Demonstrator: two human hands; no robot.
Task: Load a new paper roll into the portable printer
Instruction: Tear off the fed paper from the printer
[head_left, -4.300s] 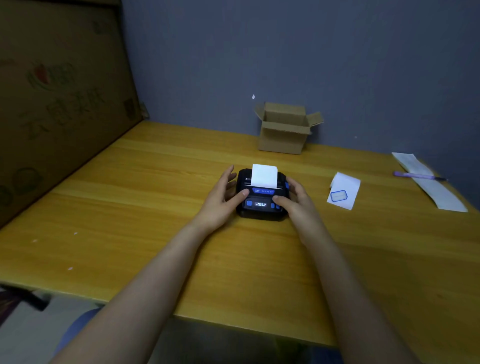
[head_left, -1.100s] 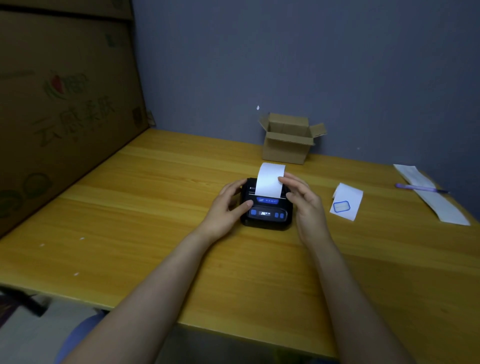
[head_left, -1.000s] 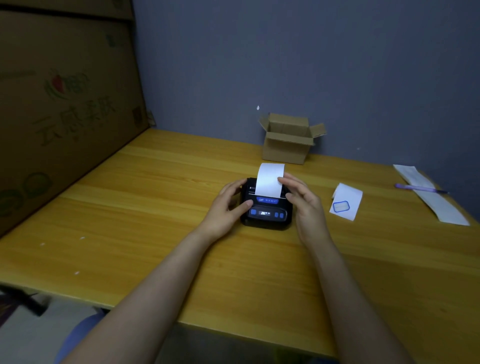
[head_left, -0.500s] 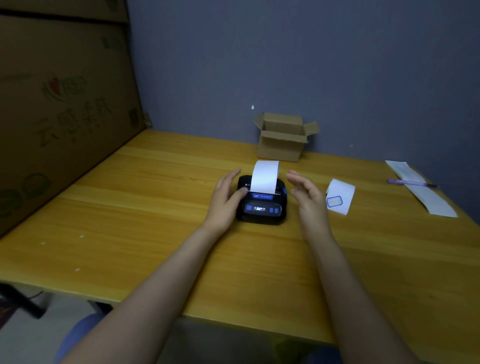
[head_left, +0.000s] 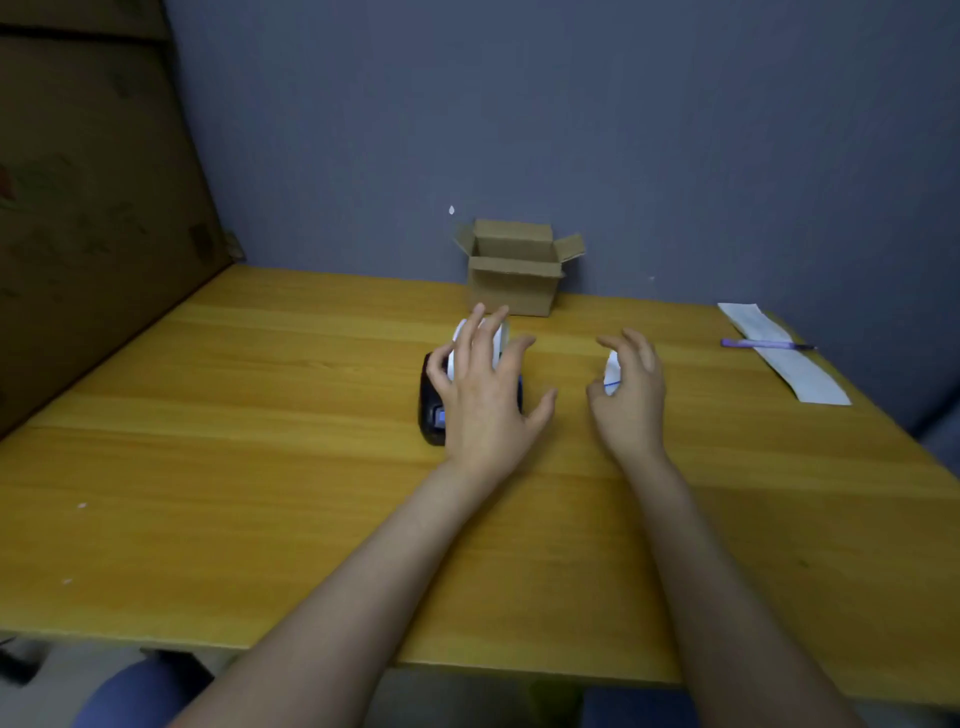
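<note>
Printer (head_left: 430, 402): small black box with rounded corners, a blue-lit spot on the near face. Mostly hidden behind the left hand; only its left end and a sliver at the right show.
Printer place: on the bench (head_left: 260, 467), about mid-width, nearer the far edge than the near one.
Printer facing: control face toward the near edge; long axis appears to run along the bench's width, but too covered to be sure.
Paper strip (head_left: 457, 348): white, rising from the printer's top and leaning toward the far edge; seen only between the fingers.
Left hand (head_left: 485, 395): in front of the printer from this view, fingers spread wide, grip apart. Contact with printer or paper cannot be told.
Right hand (head_left: 631, 395): well to the right of the printer, fingers curled but apart, holding nothing. It partly hides a white label (head_left: 613, 371).
Far edge: open cardboard box (head_left: 514, 275) against the wall.
Far right corner: long paper slip (head_left: 789, 358) with a purple pen (head_left: 763, 344) across it.
</note>
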